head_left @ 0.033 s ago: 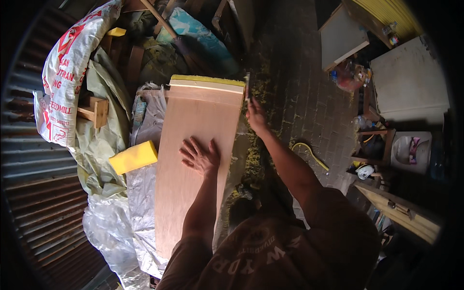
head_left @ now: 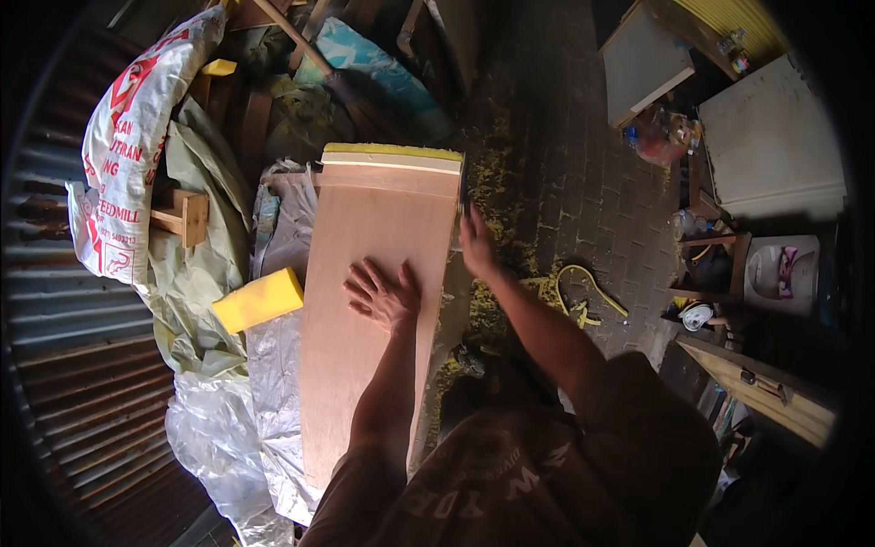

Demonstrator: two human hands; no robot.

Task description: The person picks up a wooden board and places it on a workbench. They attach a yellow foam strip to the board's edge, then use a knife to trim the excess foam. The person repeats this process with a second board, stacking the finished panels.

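Note:
My left hand [head_left: 386, 294] lies flat with spread fingers on a long wooden panel [head_left: 369, 383]. Across the panel's far end runs a pale wood strip [head_left: 392, 161], with a yellow foam layer [head_left: 392, 149] along its outer edge. My right hand [head_left: 476, 244] is closed around a thin, dark, blade-like tool [head_left: 463, 187], held upright against the panel's far right corner. Its exact kind is blurred. Left of the panel rests a yellow foam block [head_left: 259, 301], on grey and clear plastic sheeting [head_left: 278, 374].
Yellow foam crumbs [head_left: 492, 301] and a curled yellow strip [head_left: 588, 283] litter the brick floor [head_left: 583, 201]. A white printed sack [head_left: 137, 155] and a small wooden piece [head_left: 187, 219] stand left. A broom [head_left: 342, 82] leans at the back; cabinets [head_left: 775, 155] line the right.
My right hand and its tool have come nearer to me along the panel's right edge. The left hand stays flat on the panel. More of the curled strip shows as the view shifts slightly.

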